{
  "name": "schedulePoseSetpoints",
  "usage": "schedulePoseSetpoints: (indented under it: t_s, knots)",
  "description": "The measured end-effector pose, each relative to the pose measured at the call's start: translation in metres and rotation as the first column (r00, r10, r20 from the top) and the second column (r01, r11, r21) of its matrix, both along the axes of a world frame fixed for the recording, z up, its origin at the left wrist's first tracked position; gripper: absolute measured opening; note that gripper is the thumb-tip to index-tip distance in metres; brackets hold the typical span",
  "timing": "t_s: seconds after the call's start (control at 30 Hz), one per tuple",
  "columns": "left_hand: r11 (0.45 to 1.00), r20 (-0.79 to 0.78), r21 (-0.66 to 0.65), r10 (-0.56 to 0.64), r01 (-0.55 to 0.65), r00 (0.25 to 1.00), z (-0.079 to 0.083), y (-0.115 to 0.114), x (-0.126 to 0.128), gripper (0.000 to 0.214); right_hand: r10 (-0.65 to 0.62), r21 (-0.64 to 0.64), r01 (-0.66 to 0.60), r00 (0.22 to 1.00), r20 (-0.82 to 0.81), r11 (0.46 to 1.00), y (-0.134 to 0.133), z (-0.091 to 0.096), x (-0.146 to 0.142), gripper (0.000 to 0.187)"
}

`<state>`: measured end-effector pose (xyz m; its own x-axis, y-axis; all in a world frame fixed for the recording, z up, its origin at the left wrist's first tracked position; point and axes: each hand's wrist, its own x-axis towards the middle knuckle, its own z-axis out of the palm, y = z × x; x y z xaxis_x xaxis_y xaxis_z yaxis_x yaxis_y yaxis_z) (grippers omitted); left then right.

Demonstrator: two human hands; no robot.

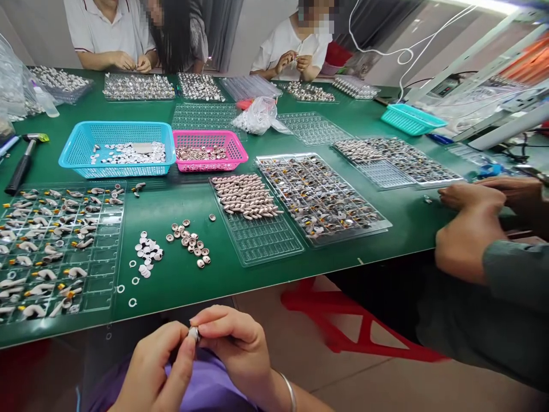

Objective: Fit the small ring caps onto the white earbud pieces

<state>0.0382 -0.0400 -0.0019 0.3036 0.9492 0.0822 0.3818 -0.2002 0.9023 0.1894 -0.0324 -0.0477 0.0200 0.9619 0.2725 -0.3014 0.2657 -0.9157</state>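
Note:
My left hand point(160, 366) and my right hand point(240, 346) meet over my lap, just below the table's front edge. Both pinch one small, roundish earbud part point(194, 333), whitish with a dark rim; fingertips hide much of it. Ahead on the green table lie a heap of white discs point(148, 252), several thin white rings point(132, 302) and a cluster of beige-brown earbud cups point(193, 242). To the left, a clear compartment tray point(100, 300) carries rows of beige earbud pieces with yellow bits. Another clear tray point(266, 243) holds beige stem pieces point(244, 195).
Blue point(115, 171) and pink point(210, 166) baskets hold small parts. A filled tray point(321, 197) lies right of centre, a hammer point(23, 163) at left. A co-worker's hands point(472, 212) are at right; others sit opposite. A red stool point(364, 326) stands below.

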Motion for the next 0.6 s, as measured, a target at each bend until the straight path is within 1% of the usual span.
schedulePoseSetpoints:
  t_s: [0.2, 0.3, 0.47, 0.6]
  knots:
    - [0.999, 0.035, -0.049, 0.002, -0.001, 0.999, -0.0013, 0.0003, 0.0019, 0.035, 0.014, 0.048, -0.018, 0.997, 0.082, 0.999, 0.0008, 0.0024, 0.0049, 0.021]
    - [1.000, -0.001, -0.004, -0.023, 0.023, 1.000, -0.0009, -0.0006, 0.0005, 0.029, 0.018, 0.022, -0.020, 0.996, 0.087, 1.000, 0.0014, 0.0031, 0.0057, 0.019]
    - [0.997, -0.049, 0.066, -0.043, 0.047, 0.998, -0.0019, -0.0014, -0.0010, 0.023, 0.024, -0.052, -0.020, 0.997, 0.078, 0.998, 0.0016, 0.0058, 0.0058, 0.007]
    - [0.990, -0.085, 0.132, -0.046, 0.057, 0.995, -0.0036, 0.0002, -0.0002, 0.022, 0.019, -0.062, -0.014, 0.997, 0.081, 0.998, 0.0017, 0.0090, 0.0060, 0.006]
